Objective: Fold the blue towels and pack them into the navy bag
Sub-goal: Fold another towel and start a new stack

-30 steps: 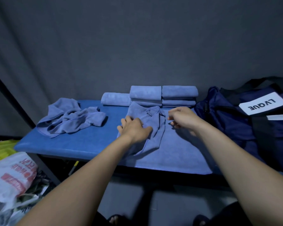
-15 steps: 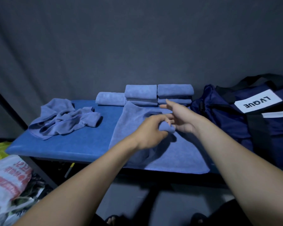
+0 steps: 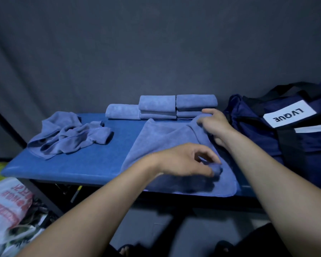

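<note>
Two bare hands work a blue towel [image 3: 167, 145] spread on the blue padded table [image 3: 78, 164]: the left hand [image 3: 185, 160] pinches a bunched corner near the front edge, the right hand [image 3: 213, 125] grips the far corner beside the navy bag [image 3: 267, 141]. Five folded towels [image 3: 157, 106] sit stacked at the back, a crumpled heap of towels [image 3: 67, 138] waits at left. With the front hem overhanging the table, a hard pull could drag the towel off or skew the fold.
</note>
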